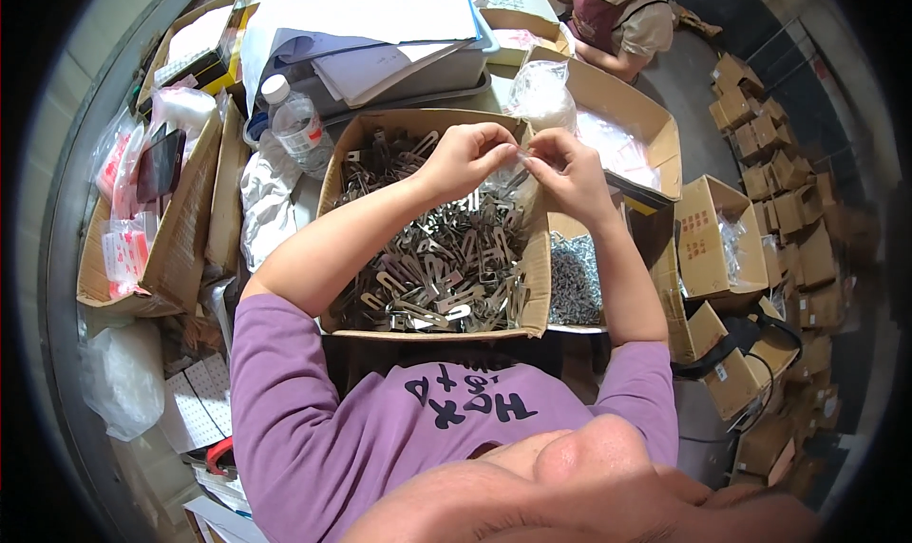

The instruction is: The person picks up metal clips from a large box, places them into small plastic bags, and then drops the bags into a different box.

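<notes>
Above the far right part of an open cardboard box (432, 335), my left hand (475, 155) and my right hand (568, 168) meet with fingers pinched. Between them is a small see-through plastic bag (518, 174), its top edge gripped by both hands. Whether anything lies inside the bag, I cannot tell. Loose slotted metal brackets (442, 267), silvery and flat, fill the box below my forearms. To the right of that box, a smaller tray holds a heap of small silvery screws or similar fasteners (575, 282).
A plastic bottle (299, 125) with a white cap stands left of the bracket box, beside a white cloth (269, 206). Papers (380, 30) lie on a grey bin behind. Cardboard boxes (731, 239) crowd the right; a phone (161, 166) rests among bags at left. Another person (617, 20) is at the far right.
</notes>
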Available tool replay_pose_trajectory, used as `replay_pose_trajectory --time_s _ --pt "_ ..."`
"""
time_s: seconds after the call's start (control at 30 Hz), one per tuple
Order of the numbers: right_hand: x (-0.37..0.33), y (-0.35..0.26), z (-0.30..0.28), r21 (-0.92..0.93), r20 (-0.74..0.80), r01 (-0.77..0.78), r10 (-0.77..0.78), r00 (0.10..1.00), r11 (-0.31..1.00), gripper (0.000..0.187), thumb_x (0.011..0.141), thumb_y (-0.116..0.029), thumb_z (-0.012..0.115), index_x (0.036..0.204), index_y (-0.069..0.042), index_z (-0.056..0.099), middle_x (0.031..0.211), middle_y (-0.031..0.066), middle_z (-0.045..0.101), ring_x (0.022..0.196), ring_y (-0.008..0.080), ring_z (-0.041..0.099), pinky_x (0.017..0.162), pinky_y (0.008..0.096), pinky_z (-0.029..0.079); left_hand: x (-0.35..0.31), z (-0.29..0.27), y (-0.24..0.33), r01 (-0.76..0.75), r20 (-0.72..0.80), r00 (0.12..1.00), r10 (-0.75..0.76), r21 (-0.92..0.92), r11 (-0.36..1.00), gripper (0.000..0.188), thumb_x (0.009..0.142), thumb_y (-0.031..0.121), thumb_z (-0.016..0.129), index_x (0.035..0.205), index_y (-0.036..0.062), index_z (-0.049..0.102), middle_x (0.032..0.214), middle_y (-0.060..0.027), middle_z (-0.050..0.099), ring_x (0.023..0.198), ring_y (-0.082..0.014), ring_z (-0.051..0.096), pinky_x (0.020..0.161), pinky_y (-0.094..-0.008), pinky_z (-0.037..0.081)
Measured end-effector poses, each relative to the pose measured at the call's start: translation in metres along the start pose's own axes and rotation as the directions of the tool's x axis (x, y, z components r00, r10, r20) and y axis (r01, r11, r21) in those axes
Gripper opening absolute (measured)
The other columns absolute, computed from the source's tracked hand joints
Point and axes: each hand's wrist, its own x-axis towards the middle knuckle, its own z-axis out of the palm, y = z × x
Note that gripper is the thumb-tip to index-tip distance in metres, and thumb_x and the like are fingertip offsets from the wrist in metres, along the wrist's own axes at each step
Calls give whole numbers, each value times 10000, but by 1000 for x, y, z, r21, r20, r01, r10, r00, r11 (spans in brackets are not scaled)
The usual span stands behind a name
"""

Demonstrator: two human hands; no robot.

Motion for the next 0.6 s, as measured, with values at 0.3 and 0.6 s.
replay_pose_trajectory --time_s 0.3,0.6 --pt "-1 -5 2 -136 73 130 -121 990 982 187 811 -159 585 811 24 547 765 146 560 702 256 552 651 343 439 -3 0 6 -69 -19 997 74 171 983 135 917 96 544 934 -32 586 793 -26 622 742 -58 545 674 -216 466" --pt "-15 -10 -35 -166 -64 39 -50 997 985 239 836 -211 612 793 18 558 719 123 566 666 202 538 632 319 434 0 -7 8 -51 -70 997 38 -191 980 153 913 116 564 952 -29 592 880 -55 643 812 -85 587 756 -231 476"
